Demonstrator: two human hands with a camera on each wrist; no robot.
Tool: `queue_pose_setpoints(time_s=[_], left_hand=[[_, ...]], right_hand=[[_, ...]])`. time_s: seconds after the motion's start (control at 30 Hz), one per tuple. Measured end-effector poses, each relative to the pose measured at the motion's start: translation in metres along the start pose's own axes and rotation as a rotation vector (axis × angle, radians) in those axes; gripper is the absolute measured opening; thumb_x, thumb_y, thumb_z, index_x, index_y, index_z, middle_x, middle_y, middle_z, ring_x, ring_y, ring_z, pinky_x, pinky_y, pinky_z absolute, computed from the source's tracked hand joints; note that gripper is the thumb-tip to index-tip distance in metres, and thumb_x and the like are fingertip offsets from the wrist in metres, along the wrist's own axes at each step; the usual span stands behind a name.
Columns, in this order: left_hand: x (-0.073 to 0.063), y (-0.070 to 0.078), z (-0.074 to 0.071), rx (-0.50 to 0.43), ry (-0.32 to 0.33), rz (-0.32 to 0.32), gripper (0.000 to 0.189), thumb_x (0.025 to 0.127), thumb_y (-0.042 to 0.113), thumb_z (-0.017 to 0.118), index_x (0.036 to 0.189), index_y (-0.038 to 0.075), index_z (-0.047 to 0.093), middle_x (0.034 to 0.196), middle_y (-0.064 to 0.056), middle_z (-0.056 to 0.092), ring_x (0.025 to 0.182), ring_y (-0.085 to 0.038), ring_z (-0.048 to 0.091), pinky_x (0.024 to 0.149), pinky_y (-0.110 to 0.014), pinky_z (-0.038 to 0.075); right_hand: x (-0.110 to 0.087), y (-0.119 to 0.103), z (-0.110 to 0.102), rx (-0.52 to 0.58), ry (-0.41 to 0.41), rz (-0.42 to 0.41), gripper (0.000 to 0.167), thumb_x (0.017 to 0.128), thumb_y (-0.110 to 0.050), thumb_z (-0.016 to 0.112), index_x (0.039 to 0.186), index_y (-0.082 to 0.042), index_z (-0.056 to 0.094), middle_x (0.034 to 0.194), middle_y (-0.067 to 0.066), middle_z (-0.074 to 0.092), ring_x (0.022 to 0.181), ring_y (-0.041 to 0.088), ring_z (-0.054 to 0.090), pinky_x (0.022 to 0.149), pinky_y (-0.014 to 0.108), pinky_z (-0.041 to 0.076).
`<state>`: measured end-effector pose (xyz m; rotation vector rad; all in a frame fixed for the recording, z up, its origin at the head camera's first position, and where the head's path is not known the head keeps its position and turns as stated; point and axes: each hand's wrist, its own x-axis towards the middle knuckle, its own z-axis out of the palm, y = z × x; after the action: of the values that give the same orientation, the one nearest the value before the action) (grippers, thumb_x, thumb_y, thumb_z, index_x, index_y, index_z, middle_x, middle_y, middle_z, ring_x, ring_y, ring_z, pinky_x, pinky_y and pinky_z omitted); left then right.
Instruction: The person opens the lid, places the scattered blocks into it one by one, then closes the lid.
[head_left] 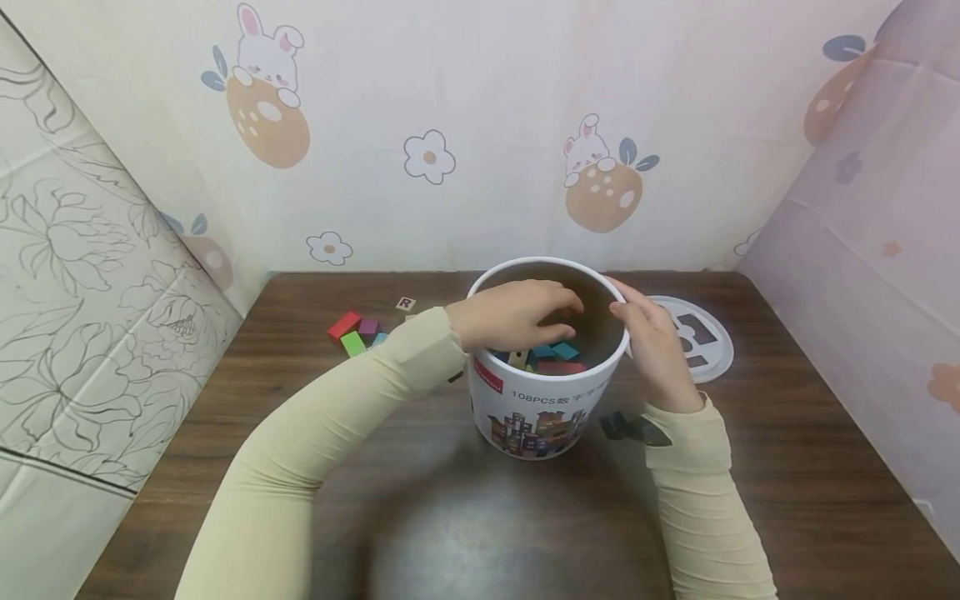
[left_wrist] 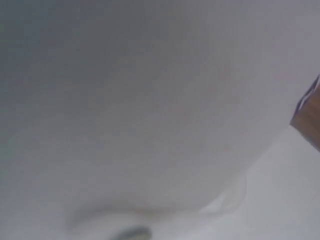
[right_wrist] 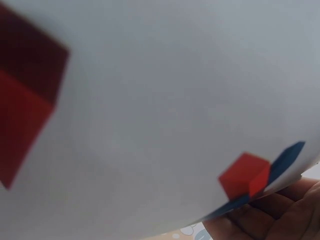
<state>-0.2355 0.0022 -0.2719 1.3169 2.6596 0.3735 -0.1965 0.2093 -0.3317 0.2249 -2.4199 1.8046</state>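
A white bucket (head_left: 543, 404) with a block picture printed on its front stands upright on the table. Over its mouth reaches my left hand (head_left: 517, 315), thumb and forefinger spread apart with nothing showing between them; its other fingers are mostly hidden. Below that hand lie colored blocks (head_left: 558, 367), red, blue and wooden ones. My right hand (head_left: 660, 350) grips the bucket's right rim, thumb near the top edge. The right wrist view shows the bucket's wall (right_wrist: 150, 125) close up, with that hand's fingers (right_wrist: 250, 220) against it. Blurred pale surface fills most of the left wrist view.
Left of the bucket lie several loose blocks, among them a red block (head_left: 345, 326), a green block (head_left: 352, 343) and a letter R tile (head_left: 406, 303). A white lid (head_left: 720, 354) with cutouts rests on the table (head_left: 787, 467) at right. A patterned curtain (head_left: 495, 200) hangs behind.
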Motion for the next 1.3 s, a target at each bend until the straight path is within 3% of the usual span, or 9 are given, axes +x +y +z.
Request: queue_pose_setpoints(time_s=[0.13,0.37,0.5,0.6,0.77,0.97,1.13,1.2,1.3], left_hand=[[-0.007,-0.002,-0.001,-0.012,0.074,-0.001,0.04,0.097,0.034,0.06,0.132,0.016,0.059,0.128,0.002,0.063,0.118,-0.011,0.057,0.108,-0.028,0.044],[-0.036,-0.017,-0.006,-0.094,0.329,0.019,0.037,0.097,0.026,0.061,0.13,0.011,0.06,0.128,-0.002,0.063,0.119,-0.015,0.056,0.105,-0.031,0.046],[-0.062,-0.029,-0.011,-0.141,0.432,-0.042,0.041,0.096,0.025,0.063,0.134,0.01,0.057,0.133,-0.003,0.06,0.124,-0.017,0.053,0.108,-0.035,0.045],[-0.081,-0.041,-0.013,-0.16,0.471,-0.102,0.043,0.096,0.024,0.063,0.136,0.01,0.055,0.136,-0.004,0.058,0.128,-0.018,0.052,0.11,-0.038,0.044],[-0.112,-0.061,-0.007,-0.174,0.472,-0.237,0.05,0.096,0.026,0.062,0.142,0.011,0.048,0.143,-0.005,0.052,0.135,-0.021,0.047,0.111,-0.041,0.042],[-0.144,-0.089,0.014,-0.181,0.458,-0.357,0.055,0.097,0.031,0.061,0.145,0.011,0.043,0.146,-0.007,0.047,0.136,-0.024,0.044,0.111,-0.047,0.041],[-0.17,-0.118,0.042,-0.158,0.34,-0.414,0.059,0.096,0.029,0.063,0.146,0.006,0.041,0.146,-0.014,0.046,0.135,-0.032,0.044,0.111,-0.053,0.039],[-0.179,-0.129,0.056,-0.161,0.288,-0.467,0.061,0.095,0.03,0.064,0.145,0.004,0.042,0.146,-0.016,0.047,0.135,-0.035,0.044,0.111,-0.055,0.038],[-0.189,-0.143,0.079,-0.156,0.263,-0.535,0.061,0.093,0.028,0.067,0.141,-0.001,0.044,0.141,-0.022,0.05,0.129,-0.039,0.049,0.107,-0.057,0.041]], right_hand=[[0.0,0.001,0.0,-0.007,0.002,0.006,0.046,0.105,-0.031,0.036,0.146,-0.013,0.046,0.152,0.007,0.045,0.143,0.03,0.036,0.114,0.062,0.028],[-0.001,0.001,0.0,-0.006,0.008,0.011,0.047,0.105,-0.033,0.037,0.146,-0.013,0.046,0.152,0.008,0.045,0.143,0.032,0.036,0.114,0.065,0.027],[-0.001,0.0,0.001,-0.012,0.014,0.003,0.046,0.105,-0.032,0.038,0.146,-0.013,0.047,0.152,0.009,0.045,0.143,0.033,0.036,0.114,0.065,0.026],[-0.001,0.0,0.001,-0.009,0.015,0.002,0.046,0.105,-0.032,0.038,0.146,-0.012,0.047,0.152,0.009,0.045,0.142,0.033,0.036,0.114,0.066,0.026],[-0.002,-0.001,0.001,-0.013,0.008,0.007,0.047,0.105,-0.033,0.038,0.146,-0.013,0.046,0.152,0.008,0.045,0.143,0.033,0.036,0.113,0.066,0.026],[-0.001,-0.001,0.001,-0.016,0.004,0.004,0.047,0.105,-0.032,0.038,0.147,-0.014,0.046,0.153,0.007,0.044,0.143,0.033,0.035,0.113,0.066,0.026],[-0.001,-0.001,0.001,-0.012,0.006,0.018,0.047,0.105,-0.033,0.038,0.147,-0.013,0.046,0.153,0.007,0.044,0.144,0.032,0.035,0.115,0.065,0.024],[-0.002,-0.001,0.001,-0.01,0.005,0.021,0.047,0.105,-0.032,0.037,0.147,-0.013,0.045,0.153,0.007,0.044,0.144,0.032,0.034,0.115,0.065,0.024],[-0.002,-0.001,0.001,-0.01,0.005,0.016,0.047,0.105,-0.032,0.037,0.147,-0.013,0.045,0.153,0.007,0.043,0.145,0.032,0.034,0.115,0.065,0.023]])
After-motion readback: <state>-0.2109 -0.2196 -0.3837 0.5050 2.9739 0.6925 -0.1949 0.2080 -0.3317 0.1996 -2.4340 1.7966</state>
